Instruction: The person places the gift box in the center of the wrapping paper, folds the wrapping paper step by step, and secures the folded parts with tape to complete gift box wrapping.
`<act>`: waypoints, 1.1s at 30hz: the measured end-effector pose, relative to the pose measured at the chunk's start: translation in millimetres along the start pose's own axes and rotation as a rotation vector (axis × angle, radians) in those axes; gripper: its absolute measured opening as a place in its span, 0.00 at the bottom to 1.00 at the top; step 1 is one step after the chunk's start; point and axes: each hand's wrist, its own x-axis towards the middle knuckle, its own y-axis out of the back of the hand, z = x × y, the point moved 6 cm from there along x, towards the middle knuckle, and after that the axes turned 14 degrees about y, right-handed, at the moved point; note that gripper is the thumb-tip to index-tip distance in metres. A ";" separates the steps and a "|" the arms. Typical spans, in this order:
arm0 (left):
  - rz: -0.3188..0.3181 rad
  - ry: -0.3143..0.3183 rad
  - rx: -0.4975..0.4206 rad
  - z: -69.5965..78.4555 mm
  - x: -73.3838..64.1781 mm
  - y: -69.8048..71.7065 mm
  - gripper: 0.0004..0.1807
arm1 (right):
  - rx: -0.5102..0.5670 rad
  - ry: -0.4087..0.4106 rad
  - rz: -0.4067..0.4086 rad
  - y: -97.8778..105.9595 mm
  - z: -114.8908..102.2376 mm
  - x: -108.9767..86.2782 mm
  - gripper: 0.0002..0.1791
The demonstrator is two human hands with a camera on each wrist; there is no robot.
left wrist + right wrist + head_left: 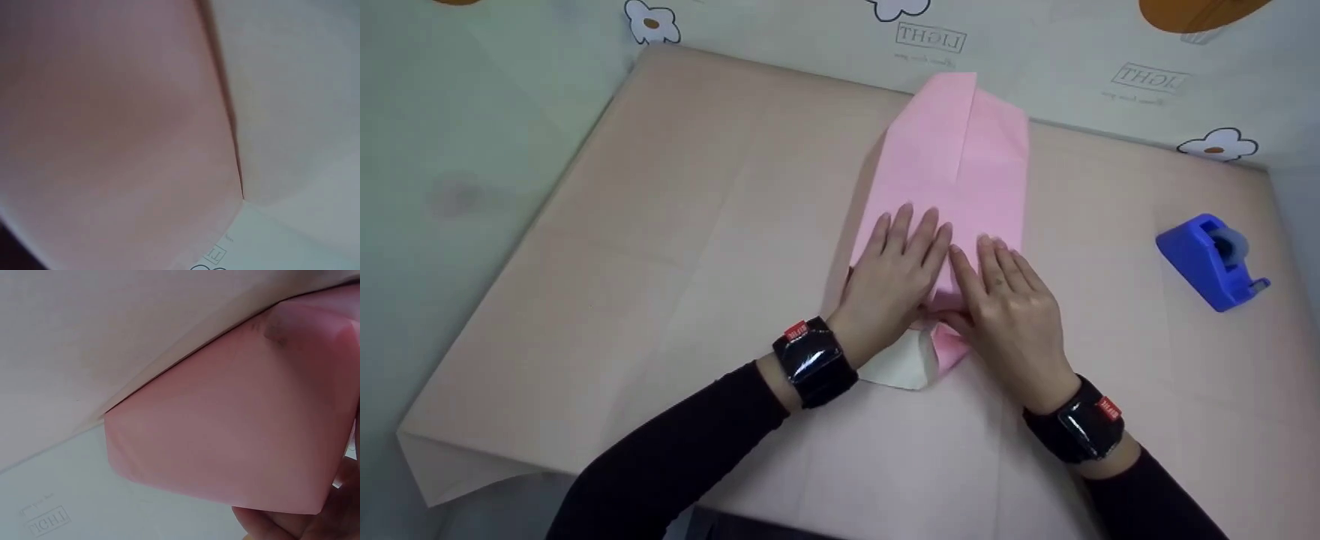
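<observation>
A pink paper package (994,180) lies lengthwise on the table, its far end coming to a folded, tapered flap. My left hand (892,277) rests on its near part, fingers straight and pointing away from me. Beside it, my right hand (1020,322) lays its extended fingers on the package's right side, while its thumb presses in at the near end. Below the hands, a loose flap (896,364) shows its white inner side and a pink folded corner. Pink paper (214,427) fills much of the right wrist view, with fingers at its edge. What the paper encloses is hidden.
To the right stands a blue tape dispenser (1200,262) with a roll of tape. A beige sheet covers the table (675,225), its near-left corner (465,465) hanging over the edge. Behind the table is a pale wall (810,37) with flower prints.
</observation>
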 end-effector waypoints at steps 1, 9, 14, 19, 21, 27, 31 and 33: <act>-0.003 -0.002 -0.007 -0.5 0.1 0.1 0.55 | -0.007 0.000 -0.008 -0.5 -0.6 0.3 0.45; -0.008 0.014 -0.007 -0.8 0.8 -3.1 0.51 | -0.006 0.005 -0.023 -2.4 -1.3 1.8 0.48; -0.018 0.012 0.001 1.6 1.3 -2.9 0.50 | 0.072 0.063 -0.022 2.9 7.8 2.3 0.49; -0.001 0.024 -0.011 0.5 0.3 -3.2 0.47 | 0.296 0.104 -0.078 8.1 31.1 -3.1 0.47; 0.009 0.031 -0.019 -0.6 -0.6 -3.7 0.46 | 0.369 0.100 -0.101 7.7 39.1 -6.7 0.50; 0.046 0.035 -0.036 -1.3 -1.7 -3.0 0.45 | 0.420 0.144 -0.091 6.8 44.8 -11.8 0.58; 0.033 0.027 -0.019 0.2 -1.1 -3.0 0.54 | 0.365 0.141 -0.043 7.8 42.0 -11.7 0.50; 0.018 0.023 -0.015 0.9 -0.5 -3.2 0.58 | 0.342 0.127 -0.013 8.5 40.7 -11.1 0.47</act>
